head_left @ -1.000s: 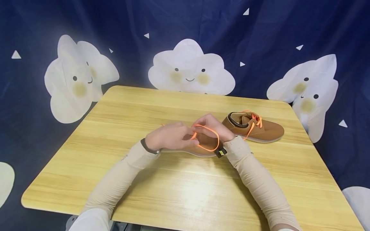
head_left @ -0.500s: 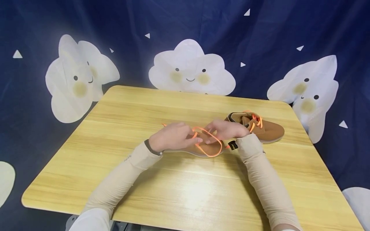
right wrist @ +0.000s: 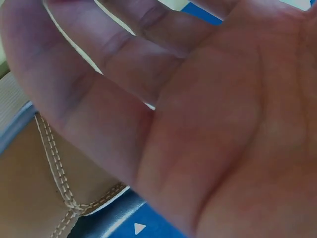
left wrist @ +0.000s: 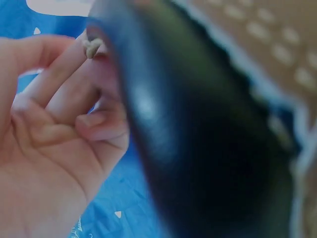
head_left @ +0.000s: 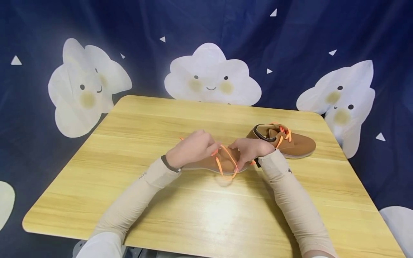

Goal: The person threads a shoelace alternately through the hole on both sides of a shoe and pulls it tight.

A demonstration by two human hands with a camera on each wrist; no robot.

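Observation:
A brown shoe [head_left: 199,165] lies on the table under both hands, its toe toward the right. Its orange shoelace [head_left: 219,165] forms a loop that droops over the near side. My left hand [head_left: 191,148] is over the heel end, with thumb and index finger pinching the lace near the tongue. The left wrist view has its curled fingers beside the shoe's dark padded collar [left wrist: 168,124]. Over the toe end, my right hand [head_left: 252,149] has its fingers spread, index apart from the thumb, and the thumb tip touches the loop. In the right wrist view its fingers [right wrist: 99,114] are extended above stitched brown leather.
A second brown shoe [head_left: 301,144] with tied orange laces stands behind and to the right, close to my right hand. Both shoes rest on a wooden table [head_left: 206,215]. A dark blue curtain [head_left: 142,28] with white clouds hangs behind it.
My right hand let go of the lace, moved right, then lowered to the loop with its thumb. The loop has shifted toward me and hangs lower. My left hand stays nearly in place.

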